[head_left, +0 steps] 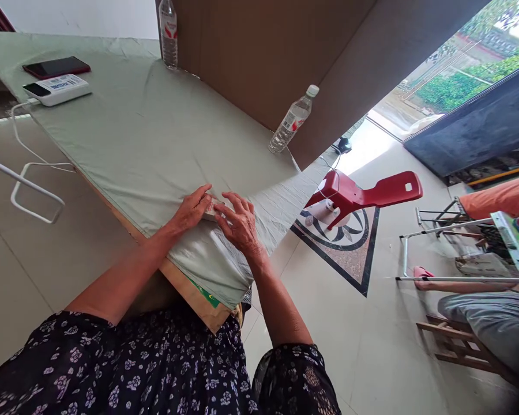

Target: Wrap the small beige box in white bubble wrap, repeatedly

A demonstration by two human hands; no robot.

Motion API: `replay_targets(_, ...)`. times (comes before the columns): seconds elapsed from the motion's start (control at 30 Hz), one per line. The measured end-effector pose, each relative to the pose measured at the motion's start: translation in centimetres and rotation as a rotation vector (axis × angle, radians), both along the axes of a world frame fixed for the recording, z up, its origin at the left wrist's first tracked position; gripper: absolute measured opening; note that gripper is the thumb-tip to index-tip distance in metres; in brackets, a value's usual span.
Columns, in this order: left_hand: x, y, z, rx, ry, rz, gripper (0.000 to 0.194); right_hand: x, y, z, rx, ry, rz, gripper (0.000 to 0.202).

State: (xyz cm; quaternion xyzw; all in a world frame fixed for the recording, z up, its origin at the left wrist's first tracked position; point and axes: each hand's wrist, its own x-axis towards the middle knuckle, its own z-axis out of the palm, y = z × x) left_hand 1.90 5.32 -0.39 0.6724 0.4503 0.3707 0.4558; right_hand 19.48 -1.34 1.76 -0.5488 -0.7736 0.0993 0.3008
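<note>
Low over the near corner of the cloth-covered table (125, 132), my two hands meet around a small pale flat block (210, 213), like a little box or a stack of cards. Its kind is not clear, as fingers cover most of it. My left hand (192, 208) is closed on its left side, fingers together. From the right, my right hand (239, 223) curves over the block, with thumb and forefinger against it and the other fingers bent and slightly apart.
A water bottle (292, 122) stands by a large brown cardboard panel (259, 57), another bottle (169, 37) farther back. A phone (57, 67) and white device (58, 89) lie at the far left. Right of the table are a red chair (363, 196) and a seated person's legs (480, 311).
</note>
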Motion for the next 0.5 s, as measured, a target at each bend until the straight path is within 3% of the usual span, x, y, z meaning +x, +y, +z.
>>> replay_targets(0.13,0.0,-0.1,-0.3,-0.011,-0.051,0.003,0.066,0.1,-0.8,-1.3,-0.027,0.016,-0.037,0.033)
replay_targets(0.27,0.0,-0.1,-0.4,-0.002,-0.046,-0.011,0.067,0.8,-0.5,-2.1,-0.004,0.261,-0.111,0.048)
replay_targets(0.4,0.0,0.0,-0.5,0.05,-0.016,0.003,0.066,1.3,1.1,-2.2,-0.045,0.349,-0.038,0.079)
replay_targets(0.5,0.1,0.1,-0.7,0.074,-0.016,0.017,0.064,1.0,2.4,-3.0,-0.091,0.308,-0.016,0.089)
